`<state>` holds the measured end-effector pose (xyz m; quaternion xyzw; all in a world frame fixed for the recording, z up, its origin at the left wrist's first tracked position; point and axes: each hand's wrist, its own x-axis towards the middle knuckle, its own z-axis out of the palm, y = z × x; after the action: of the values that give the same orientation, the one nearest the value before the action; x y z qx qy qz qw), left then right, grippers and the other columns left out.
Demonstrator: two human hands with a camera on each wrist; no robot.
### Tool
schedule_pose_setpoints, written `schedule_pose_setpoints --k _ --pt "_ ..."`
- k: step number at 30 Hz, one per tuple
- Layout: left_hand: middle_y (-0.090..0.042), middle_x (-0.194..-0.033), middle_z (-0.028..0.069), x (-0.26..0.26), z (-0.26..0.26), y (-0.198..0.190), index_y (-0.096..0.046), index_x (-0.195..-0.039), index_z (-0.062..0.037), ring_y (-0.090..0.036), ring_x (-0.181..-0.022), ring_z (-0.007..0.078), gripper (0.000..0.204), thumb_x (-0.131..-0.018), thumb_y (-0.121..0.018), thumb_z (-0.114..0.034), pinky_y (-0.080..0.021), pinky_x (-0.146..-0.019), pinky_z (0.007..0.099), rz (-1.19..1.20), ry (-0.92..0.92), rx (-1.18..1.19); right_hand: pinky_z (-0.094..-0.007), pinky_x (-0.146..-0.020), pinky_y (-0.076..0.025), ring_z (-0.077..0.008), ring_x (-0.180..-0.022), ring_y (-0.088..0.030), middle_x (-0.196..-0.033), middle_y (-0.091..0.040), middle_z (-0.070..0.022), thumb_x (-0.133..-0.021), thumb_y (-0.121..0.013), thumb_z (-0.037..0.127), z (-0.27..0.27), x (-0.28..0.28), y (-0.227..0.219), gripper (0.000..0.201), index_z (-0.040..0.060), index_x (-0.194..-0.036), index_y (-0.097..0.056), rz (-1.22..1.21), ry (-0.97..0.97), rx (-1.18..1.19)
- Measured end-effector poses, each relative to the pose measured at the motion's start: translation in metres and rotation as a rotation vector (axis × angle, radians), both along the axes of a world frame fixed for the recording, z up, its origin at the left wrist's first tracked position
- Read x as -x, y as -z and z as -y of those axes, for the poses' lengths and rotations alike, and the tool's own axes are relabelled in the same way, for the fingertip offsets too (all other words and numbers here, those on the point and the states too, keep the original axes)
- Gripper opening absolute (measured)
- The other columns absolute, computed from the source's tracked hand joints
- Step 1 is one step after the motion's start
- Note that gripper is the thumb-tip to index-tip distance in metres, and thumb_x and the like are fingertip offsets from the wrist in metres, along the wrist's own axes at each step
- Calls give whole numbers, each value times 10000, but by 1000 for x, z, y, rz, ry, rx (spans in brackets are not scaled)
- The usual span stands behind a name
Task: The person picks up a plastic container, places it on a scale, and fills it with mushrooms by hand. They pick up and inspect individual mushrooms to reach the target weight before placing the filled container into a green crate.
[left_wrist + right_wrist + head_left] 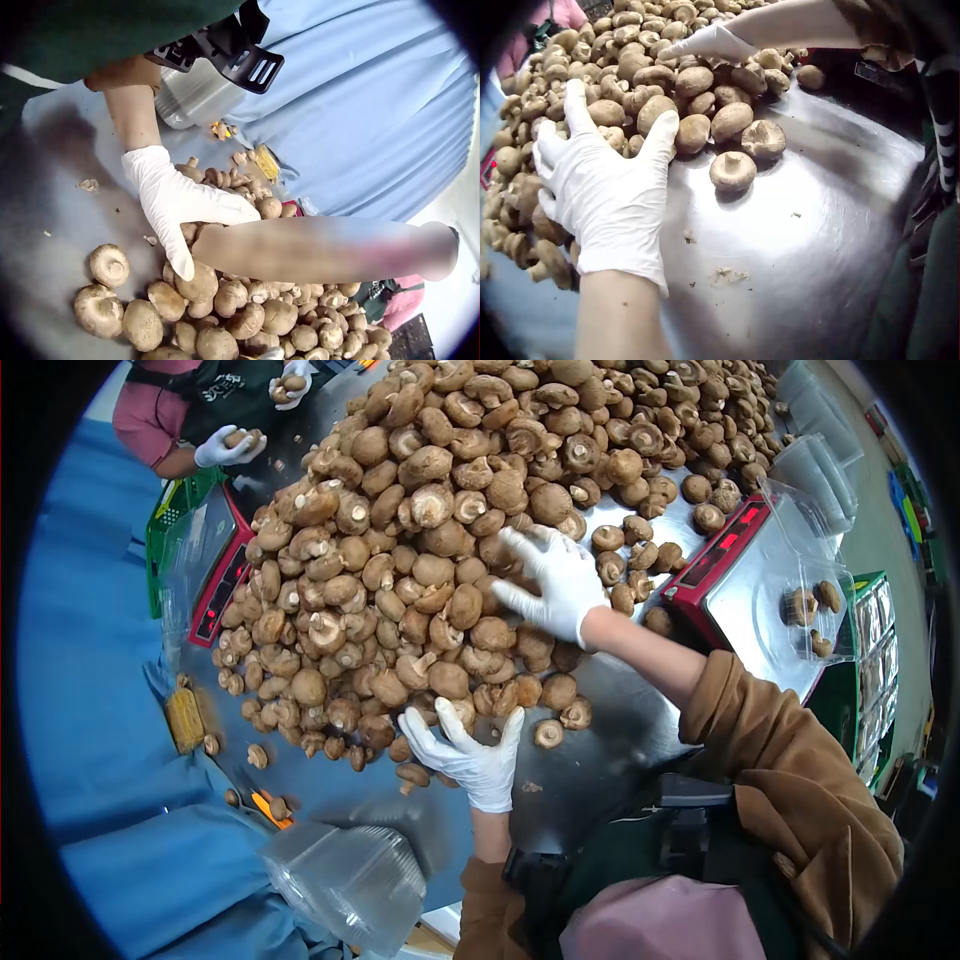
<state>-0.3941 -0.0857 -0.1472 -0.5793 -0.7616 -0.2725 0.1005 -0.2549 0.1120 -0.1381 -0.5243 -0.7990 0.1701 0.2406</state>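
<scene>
A large heap of brown mushrooms (433, 570) covers the metal table. At the heap's near edge, my white-gloved left hand (465, 755) spreads its fingers and thumb against the mushrooms. Both wrist views show this left hand (176, 199) too, back up, with fingertips among the caps. My gloved right hand (558, 585) lies over the heap's right side, fingers extended onto the mushrooms. Part of that right hand (712, 43) appears at the top of the right wrist view. Just right of my left hand, a loose mushroom (548, 733) lies stem up on the metal.
A red scale (720, 555) stands at right, with a clear tub (840, 630) holding several mushrooms on it. Another scale (215, 600) stands left. Stacked clear tubs (350, 885) and an orange handle (270, 808) are near the front. Across the table, another person's gloved hand (230, 450) holds mushrooms.
</scene>
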Motion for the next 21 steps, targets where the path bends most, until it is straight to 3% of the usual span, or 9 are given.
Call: schedule_pose_setpoints --k 2,5,6,9,11,12,17,19,21 --pt "-214 -1524 257 4 -4 -8 -279 -1500 -43 -206 -1414 469 1106 -694 -806 -585 -232 -1119 605 5 -62 101 -534 -1044 -378 -459 -1263 -457 -1409 -445 -269 -866 -577 585 -5 1 14 826 249 -1545 -250 170 29 163" --pt "-232 -1544 238 8 -3 -6 -285 -1506 -50 -230 -1422 448 1124 -694 -750 -671 -199 -1128 632 10 -78 192 -487 -994 -451 -453 -1192 -532 -1388 -471 -272 -861 -570 590 12 14 2 852 248 -1554 -211 -40 -81 318" --pt "-240 -1542 242 7 0 -7 -290 -1504 -50 -244 -1417 446 1123 -691 -750 -673 -199 -1130 630 17 -64 206 -476 -921 -502 -455 -1069 -598 -1298 -534 -276 -862 -568 579 21 16 -1 847 255 -1554 -201 -125 -91 288" --pt "-292 -1520 258 4 11 -7 -315 -1497 -53 -290 -1393 453 1112 -678 -769 -652 -225 -1134 596 48 -34 178 -497 -824 -498 -431 -942 -618 -1124 -578 -266 -865 -558 566 45 27 -44 747 267 -1511 -330 -10 -245 396" --pt "-295 -1521 262 1 21 -7 -318 -1496 -47 -296 -1388 453 1106 -667 -810 -590 -231 -1132 589 68 -51 135 -484 -796 -469 -411 -919 -609 -1066 -578 -252 -860 -558 571 63 37 -43 705 254 -1471 -407 35 -305 279" --pt "-301 -1508 270 1 27 -6 -338 -1479 -44 -325 -1376 455 1080 -700 -754 -666 -279 -1089 613 50 -80 139 -479 -802 -457 -404 -929 -601 -1064 -576 -247 -856 -563 576 71 43 -38 706 247 -1464 -418 22 -329 218" --pt "-274 -1542 233 -2 39 -11 -317 -1495 -43 -273 -1411 437 1063 -666 -864 -424 -199 -1153 562 99 -55 176 -482 -848 -468 -391 -986 -602 -1115 -586 -235 -893 -537 573 85 40 -28 655 226 -1440 -440 -77 -471 121" --pt "-263 -1545 236 -2 44 -13 -317 -1494 -40 -264 -1416 431 1050 -677 -859 -418 -200 -1152 559 145 -24 179 -453 -897 -497 -371 -1019 -626 -1116 -625 -198 -916 -560 497 63 16 -67 574 177 -1391 -507 -34 -484 443" --pt "-255 -1534 258 -11 45 -19 -309 -1494 -42 -249 -1416 436 996 -749 -793 -491 -196 -1153 565 144 7 190 -430 -813 -542 -372 -962 -659 -1061 -669 -161 -898 -598 443 36 -9 -59 385 186 -1176 -671 -193 -303 177"
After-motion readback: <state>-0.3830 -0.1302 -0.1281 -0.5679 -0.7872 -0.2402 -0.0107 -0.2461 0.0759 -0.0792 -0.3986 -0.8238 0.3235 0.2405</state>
